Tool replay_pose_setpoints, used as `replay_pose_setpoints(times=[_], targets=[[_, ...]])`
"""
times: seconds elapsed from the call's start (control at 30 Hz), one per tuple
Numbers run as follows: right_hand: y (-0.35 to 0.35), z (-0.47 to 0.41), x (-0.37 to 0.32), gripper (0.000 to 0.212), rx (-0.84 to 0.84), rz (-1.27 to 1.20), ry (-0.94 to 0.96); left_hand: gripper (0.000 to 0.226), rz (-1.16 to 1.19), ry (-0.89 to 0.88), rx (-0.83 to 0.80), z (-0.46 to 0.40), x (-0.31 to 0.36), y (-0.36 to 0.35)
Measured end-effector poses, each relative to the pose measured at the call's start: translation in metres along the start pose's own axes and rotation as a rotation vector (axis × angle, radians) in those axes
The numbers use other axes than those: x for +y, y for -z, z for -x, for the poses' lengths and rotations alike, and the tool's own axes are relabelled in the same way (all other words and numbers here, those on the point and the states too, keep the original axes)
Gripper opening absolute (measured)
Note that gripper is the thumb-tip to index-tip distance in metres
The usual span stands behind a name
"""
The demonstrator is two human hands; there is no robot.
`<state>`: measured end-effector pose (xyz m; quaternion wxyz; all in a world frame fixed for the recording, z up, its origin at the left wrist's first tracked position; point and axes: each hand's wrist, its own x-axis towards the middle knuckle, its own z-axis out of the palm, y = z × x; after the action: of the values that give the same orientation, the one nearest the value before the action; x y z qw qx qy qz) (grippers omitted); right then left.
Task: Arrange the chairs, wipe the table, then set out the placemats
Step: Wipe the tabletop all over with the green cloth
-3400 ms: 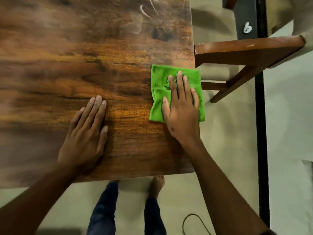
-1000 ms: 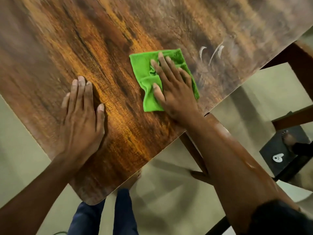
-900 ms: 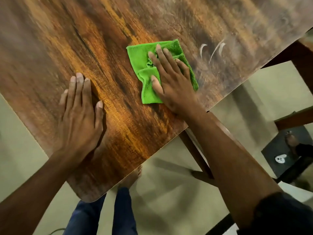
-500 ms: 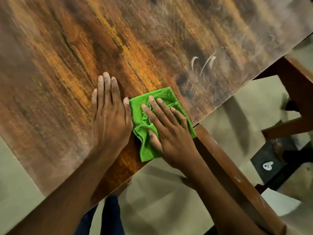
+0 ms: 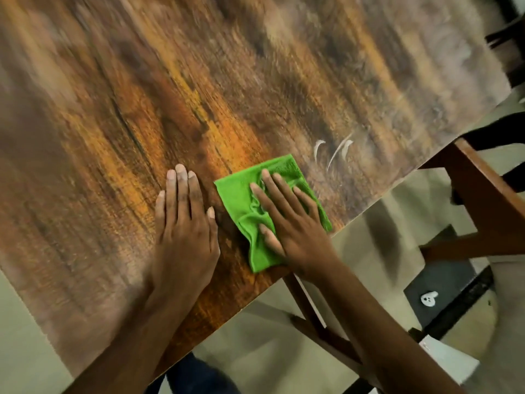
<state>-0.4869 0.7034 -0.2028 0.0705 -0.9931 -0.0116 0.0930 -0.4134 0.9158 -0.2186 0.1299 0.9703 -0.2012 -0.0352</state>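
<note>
The tabletop, a wood-grain surface that fills most of the view, is being wiped; the wiping step is judged to be under way. Several pale curved marks are seen on the surface near the right edge, just beyond the cloth, so that patch is judged to be left to wipe. No placemats are seen anywhere in the view, and that step is judged not yet begun. A wooden chair is seen close against the right edge; whether the chairs are fully arranged cannot be told, since only part of one is shown.

The left hand is laid flat on the bare tabletop, fingers straight and together, palm down; nothing is held by it, and it seems to be used as a brace. It lies just beside the cloth without touching it.

The right hand is pressed palm-down on the green cloth, fingers straight and slightly spread; the grip is open, the cloth being pinned under the palm rather than clutched. The cloth, folded and somewhat bunched under the thumb, lies at the right edge of the tabletop, one corner reaching that edge.
</note>
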Motion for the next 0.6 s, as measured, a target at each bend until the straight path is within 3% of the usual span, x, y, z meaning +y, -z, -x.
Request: replay_pose_setpoints(times=[0.2, 0.47, 0.6], targets=[[0.002, 0.01, 0.016, 0.069, -0.059, -0.026, 0.015, 0.062, 0.019, 0.01, 0.013, -0.007, 0.0, -0.001], [0.02, -0.127, 0.025, 0.069, 0.087, 0.063, 0.056, 0.064, 0.041, 0.046, 0.019, -0.012, 0.002, -0.004], [0.013, -0.098, 0.034, 0.069, 0.07, 0.042, 0.092, 0.064, 0.024, 0.056, 0.029, -0.011, 0.004, -0.004]])
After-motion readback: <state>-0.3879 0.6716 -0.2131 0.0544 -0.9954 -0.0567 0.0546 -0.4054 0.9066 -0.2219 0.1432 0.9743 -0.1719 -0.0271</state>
